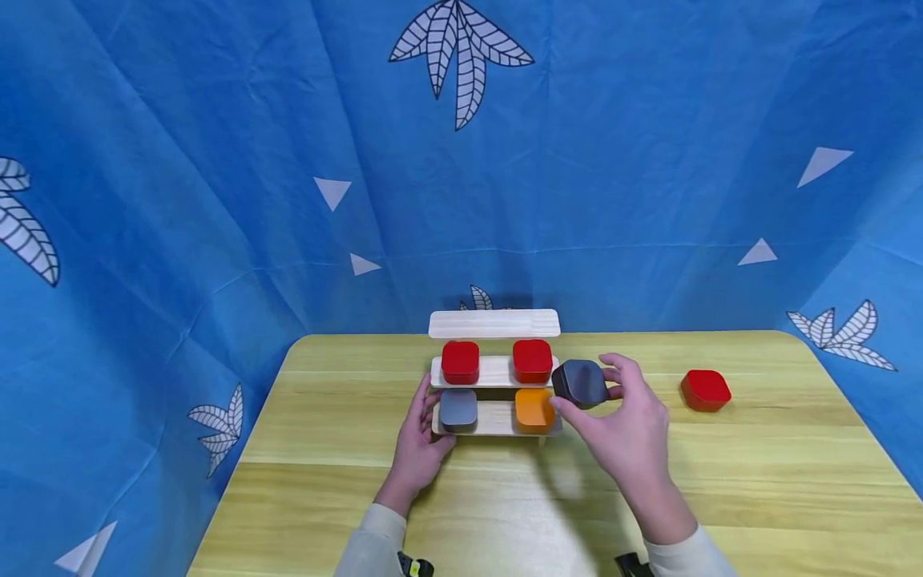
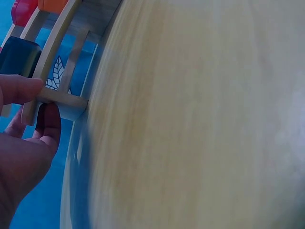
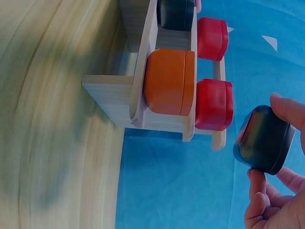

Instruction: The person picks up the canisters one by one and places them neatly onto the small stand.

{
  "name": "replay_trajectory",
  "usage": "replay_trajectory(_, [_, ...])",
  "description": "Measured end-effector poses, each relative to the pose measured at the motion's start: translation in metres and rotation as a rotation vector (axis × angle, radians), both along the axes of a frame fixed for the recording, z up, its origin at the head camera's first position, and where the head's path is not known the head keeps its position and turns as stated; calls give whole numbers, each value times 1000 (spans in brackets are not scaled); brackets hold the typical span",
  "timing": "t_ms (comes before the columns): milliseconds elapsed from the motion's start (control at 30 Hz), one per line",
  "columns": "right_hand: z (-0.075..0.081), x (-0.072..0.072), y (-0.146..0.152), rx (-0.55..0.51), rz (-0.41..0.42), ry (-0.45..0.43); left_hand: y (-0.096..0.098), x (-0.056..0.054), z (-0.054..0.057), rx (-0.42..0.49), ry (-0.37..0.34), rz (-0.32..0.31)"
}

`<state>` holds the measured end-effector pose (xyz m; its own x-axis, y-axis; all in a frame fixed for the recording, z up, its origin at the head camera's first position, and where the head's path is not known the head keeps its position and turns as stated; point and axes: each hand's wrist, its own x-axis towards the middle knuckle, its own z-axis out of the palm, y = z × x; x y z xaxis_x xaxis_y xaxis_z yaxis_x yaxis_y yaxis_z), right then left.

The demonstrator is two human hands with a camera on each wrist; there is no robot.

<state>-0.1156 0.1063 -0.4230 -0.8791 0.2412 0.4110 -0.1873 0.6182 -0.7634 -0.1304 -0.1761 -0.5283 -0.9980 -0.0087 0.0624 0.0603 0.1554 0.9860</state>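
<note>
A small wooden tiered rack (image 1: pixel 494 418) stands near the table's far edge. My left hand (image 1: pixel 418 455) holds its left end, and in the left wrist view the thumb and fingers (image 2: pixel 50 126) grip the lower shelf's end. Up off the rack, beside its right end, a dark rounded-square box (image 1: pixel 582 383) is pinched between the thumb and fingers of my right hand (image 1: pixel 634 433). The lower shelf bears a grey box (image 1: pixel 458 409) at left and an orange box (image 1: pixel 534 410) at right. Two red boxes, one left (image 1: pixel 460 362) and one right (image 1: pixel 533 361), sit on the middle shelf.
Another red box (image 1: pixel 706 390) lies on the wooden table (image 1: pixel 779 465) to the right of my right hand. The rack's top shelf (image 1: pixel 493 324) is at the back, close to a blue patterned cloth (image 1: pixel 613 200) that hangs behind and beside the table.
</note>
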Motion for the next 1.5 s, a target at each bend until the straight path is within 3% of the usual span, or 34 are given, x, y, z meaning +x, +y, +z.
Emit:
replay_trajectory(633, [2, -8, -13, 23, 27, 23, -1, 2, 1, 25, 9, -17])
replay_trajectory(1033, [9, -14, -21, 14, 50, -13, -1, 2, 2, 16, 4, -10])
replay_trajectory(1500, [10, -24, -32, 25, 79, 52, -1, 1, -1, 16, 11, -15])
